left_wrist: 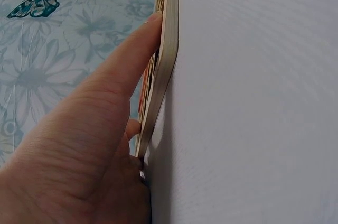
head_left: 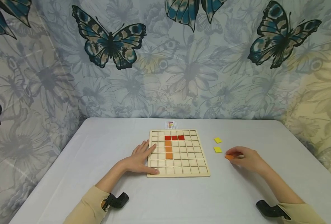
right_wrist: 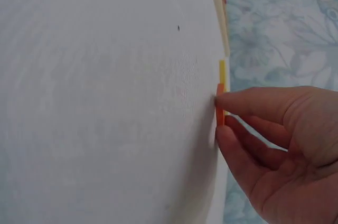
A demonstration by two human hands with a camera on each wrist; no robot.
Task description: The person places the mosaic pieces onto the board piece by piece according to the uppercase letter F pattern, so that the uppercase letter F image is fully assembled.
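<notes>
A wooden grid board (head_left: 182, 169) lies on the table. Three red tiles (head_left: 174, 137) form a row in its upper part, and below the leftmost, three orange tiles (head_left: 168, 149) run down in a column. My left hand (head_left: 138, 159) rests spread along the board's left edge, its thumb touching the lower left corner; the left wrist view shows the thumb (left_wrist: 124, 71) against the rim. To the right of the board, my right hand (head_left: 248, 158) pinches an orange tile (head_left: 229, 157) between thumb and fingers, low over the table. In the right wrist view this tile (right_wrist: 219, 105) is seen edge-on.
Two yellow tiles (head_left: 217, 150) lie between the board and my right hand, one behind the other. Behind the board is a small pattern card (head_left: 171, 125) with a coloured grid. A white cloth (head_left: 182, 202) covers the table, which meets a butterfly-print backdrop (head_left: 188, 77).
</notes>
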